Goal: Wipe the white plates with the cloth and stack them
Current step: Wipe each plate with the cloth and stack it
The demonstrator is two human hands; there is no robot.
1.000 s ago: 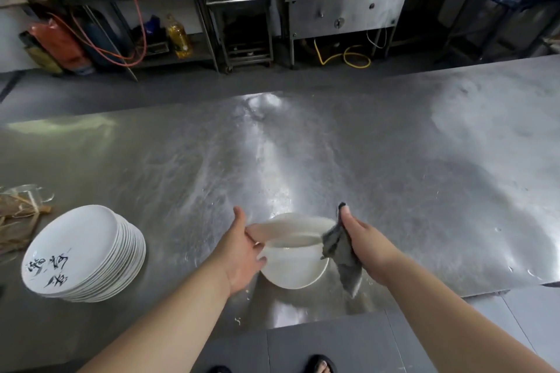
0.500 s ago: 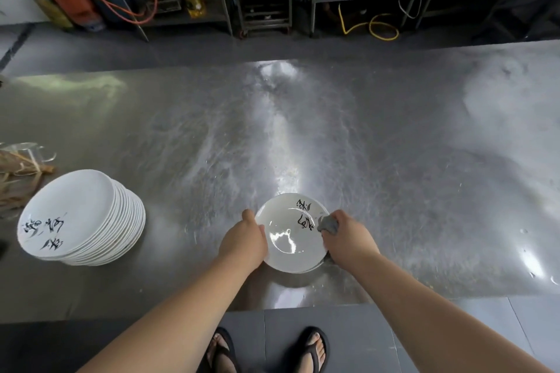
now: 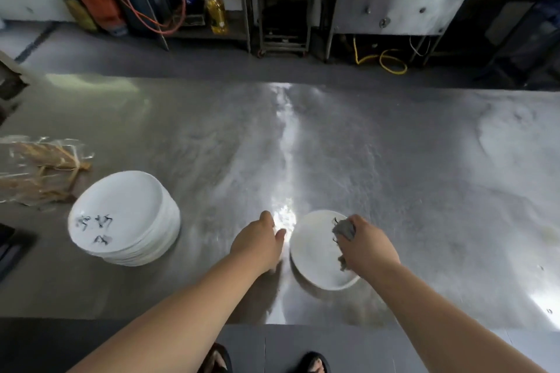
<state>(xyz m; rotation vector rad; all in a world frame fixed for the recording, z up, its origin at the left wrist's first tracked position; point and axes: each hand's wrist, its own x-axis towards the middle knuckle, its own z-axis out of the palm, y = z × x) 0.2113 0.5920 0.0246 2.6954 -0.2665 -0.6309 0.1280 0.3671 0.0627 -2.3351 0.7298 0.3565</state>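
Plate has been released by left hand, now held relaxed and empty just beside its left rim. Grey cloth is gripped bunched in right hand on the plate's right side. Plate is near the table front edge, with the stack well to the left.

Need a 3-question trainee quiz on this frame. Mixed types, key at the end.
1. True or false: the right hand grips the cloth at the single plate.
2. Where is the stack of plates relative to the single plate? A: to its left. B: to its right. C: directly under it.
3. Fill in: the top plate of the stack bears black ____.

Key: 1 true; 2 A; 3 writing.
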